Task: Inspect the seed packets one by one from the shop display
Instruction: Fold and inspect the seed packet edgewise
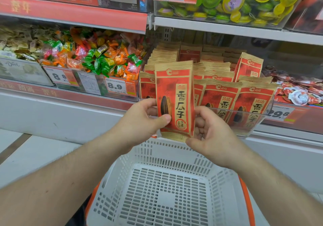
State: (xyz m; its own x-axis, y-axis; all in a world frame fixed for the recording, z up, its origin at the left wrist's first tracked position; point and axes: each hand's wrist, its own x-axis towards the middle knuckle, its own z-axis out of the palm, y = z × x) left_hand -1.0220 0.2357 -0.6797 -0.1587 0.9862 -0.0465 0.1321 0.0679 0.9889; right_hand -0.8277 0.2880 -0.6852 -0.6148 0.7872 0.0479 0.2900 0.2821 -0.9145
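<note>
Packet: I see one red and tan seed packet (pixel 175 99) held upright, front face toward the camera, just in front of the display and above the basket.
Left hand: my view shows the left hand (pixel 141 120) pinching the packet's left edge, thumb pressed on the front low down, fingers curled behind it.
Right hand: the right hand (pixel 208 133) grips the packet's right edge and bottom corner, thumb at the lower seam, fingers curled round the back.
Grip: both hands are closed on the same packet; neither is slack.
Display: a clear bin (pixel 248 126) on the shelf holds rows of the same packets (pixel 220 94), standing upright and overlapping, one (pixel 248 66) tilted at the back right.
Basket: a white slotted basket (pixel 167 187) with orange trim sits below the hands; I see nothing lying in it.
Left of display: a bin of mixed wrapped sweets (pixel 97 58) with a price tag (pixel 116 86) reading 8.9.
Right of display: small red and white wrapped items (pixel 297 92), with a tag (pixel 279 114) reading 29.8 beneath.
Upper shelf: round green and yellow sealed cups (pixel 236 0) in a clear box.
</note>
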